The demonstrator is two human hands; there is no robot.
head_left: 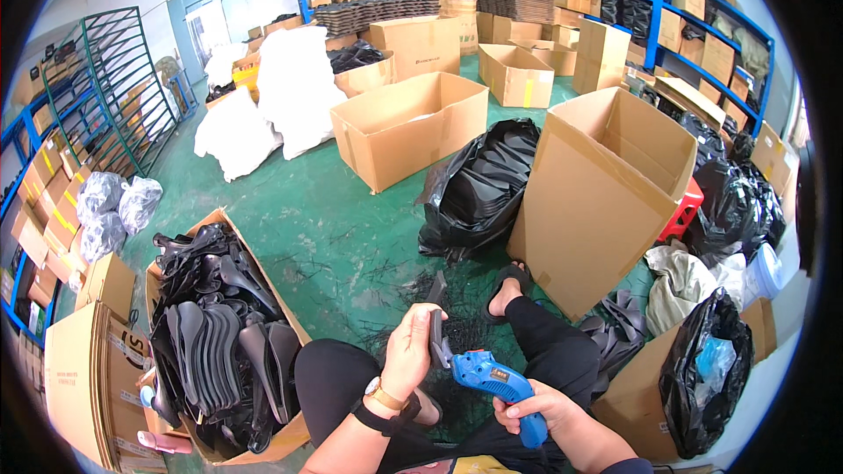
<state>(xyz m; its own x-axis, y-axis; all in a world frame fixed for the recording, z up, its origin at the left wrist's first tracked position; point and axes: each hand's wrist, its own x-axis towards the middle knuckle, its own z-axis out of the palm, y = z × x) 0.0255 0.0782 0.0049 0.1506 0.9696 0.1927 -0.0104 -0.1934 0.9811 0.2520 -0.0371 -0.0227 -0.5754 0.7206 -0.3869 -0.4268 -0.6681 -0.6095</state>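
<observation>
My left hand point(407, 349), with a watch and a dark band at the wrist, grips a thin black moulded part point(436, 338) held upright. My right hand point(537, 409) is wrapped round the handle of blue electric scissors point(486, 376). Their metal head meets the lower edge of the black part, though the exact contact is too small to tell. To my left, an open carton point(279, 303) is filled with black saddle-shaped parts point(204, 355), some of them stacked in a row. Thin black trimmings point(386, 320) lie scattered over the green floor beneath my hands.
A tall open carton point(571, 202) and a bulging black bag point(483, 184) stand just ahead. Beyond them is a wide open carton point(408, 136) beside white sacks point(299, 92). More black parts point(615, 333) lie by my right knee. Blue shelving point(654, 26) lines the back.
</observation>
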